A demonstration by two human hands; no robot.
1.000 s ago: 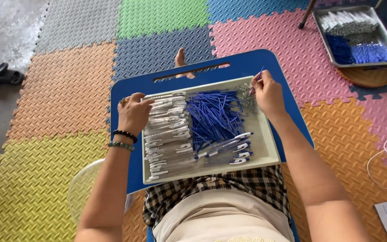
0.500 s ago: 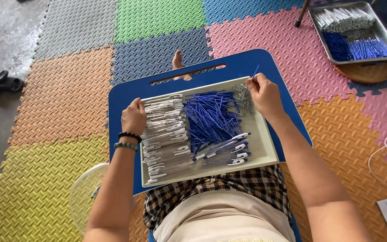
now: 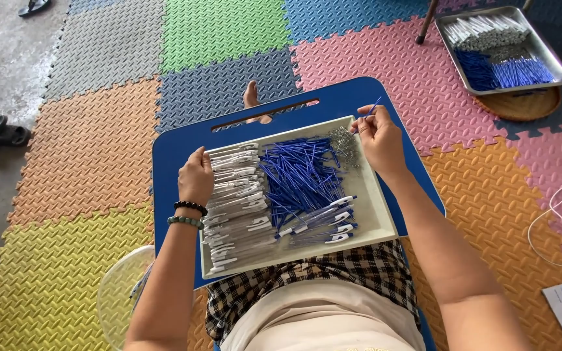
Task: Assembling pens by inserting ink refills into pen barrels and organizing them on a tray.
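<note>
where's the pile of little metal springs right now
In the head view, the springs lie in the white tray's far right corner, between the blue refills and the right hand.

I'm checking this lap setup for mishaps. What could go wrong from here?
The white tray rests on a blue lap board, so a knee shift could tip it and scatter the blue refills. The thin refill pinched by the right hand might slip onto the foam mats.

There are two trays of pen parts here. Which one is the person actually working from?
The white tray on the blue lap board: the left hand rests on its white pen barrels. The metal tray lies apart on the mat, untouched.
</note>
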